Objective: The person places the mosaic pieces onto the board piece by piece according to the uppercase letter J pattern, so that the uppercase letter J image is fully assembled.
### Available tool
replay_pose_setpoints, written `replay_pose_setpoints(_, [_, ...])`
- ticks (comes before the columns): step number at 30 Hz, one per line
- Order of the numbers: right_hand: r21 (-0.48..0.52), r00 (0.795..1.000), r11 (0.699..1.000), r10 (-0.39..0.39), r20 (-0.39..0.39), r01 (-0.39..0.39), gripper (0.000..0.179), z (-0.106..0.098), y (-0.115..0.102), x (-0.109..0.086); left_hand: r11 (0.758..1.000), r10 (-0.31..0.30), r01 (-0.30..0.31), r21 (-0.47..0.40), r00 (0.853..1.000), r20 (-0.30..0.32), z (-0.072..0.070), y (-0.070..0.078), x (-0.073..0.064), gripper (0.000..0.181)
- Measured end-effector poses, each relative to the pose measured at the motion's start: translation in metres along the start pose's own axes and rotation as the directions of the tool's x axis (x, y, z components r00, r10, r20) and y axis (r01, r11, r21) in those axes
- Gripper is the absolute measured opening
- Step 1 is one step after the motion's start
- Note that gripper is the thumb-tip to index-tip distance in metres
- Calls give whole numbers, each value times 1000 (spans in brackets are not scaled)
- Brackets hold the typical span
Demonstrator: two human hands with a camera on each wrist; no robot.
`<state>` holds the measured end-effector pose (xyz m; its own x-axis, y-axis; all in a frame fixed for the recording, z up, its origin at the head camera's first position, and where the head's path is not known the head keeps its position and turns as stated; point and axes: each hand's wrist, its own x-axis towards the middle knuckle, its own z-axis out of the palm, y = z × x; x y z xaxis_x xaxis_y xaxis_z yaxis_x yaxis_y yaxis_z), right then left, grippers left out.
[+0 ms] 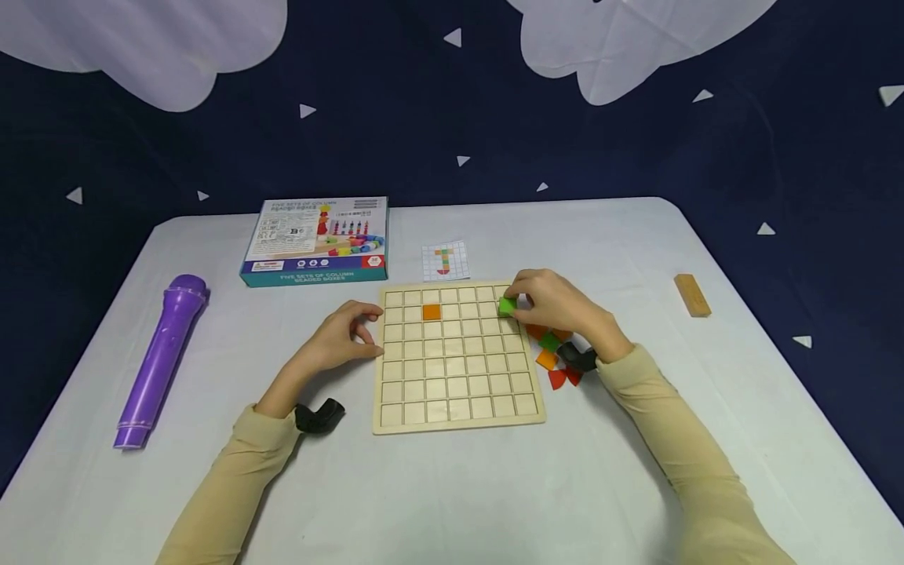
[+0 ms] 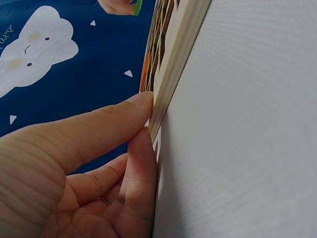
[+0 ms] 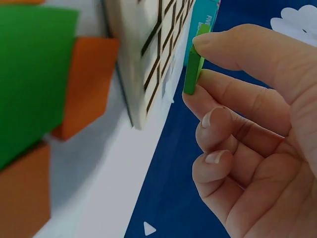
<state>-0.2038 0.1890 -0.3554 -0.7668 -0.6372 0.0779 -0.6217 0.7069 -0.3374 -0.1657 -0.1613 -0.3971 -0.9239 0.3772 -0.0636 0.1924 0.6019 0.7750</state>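
A green tile [image 1: 508, 307] is pinched between the thumb and fingers of the right hand [image 1: 554, 302], at the upper right of the gridded board [image 1: 459, 429]. An orange tile [image 1: 431, 312] sits in the board's second row, third column from the left. The left hand [image 1: 344, 337] rests its thumb and index fingertips against the board's left edge, its fingers loosely bent. Beside the right edge lie loose orange, green and red pieces [image 1: 557, 379], partly hidden by the right hand. Beyond the board on the tabletop [image 1: 438, 502] are a pattern card [image 1: 446, 260] and a box [image 1: 318, 243]; a purple tube [image 1: 162, 361] lies far left, a wooden block [image 1: 692, 296] far right.
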Motion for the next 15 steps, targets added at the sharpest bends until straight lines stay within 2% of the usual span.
replay_pose_setpoints(15, [5, 999, 999, -44, 31, 44, 20, 5, -15, 25, 1000, -10, 10, 2, 1000, 0, 0, 0, 1, 59])
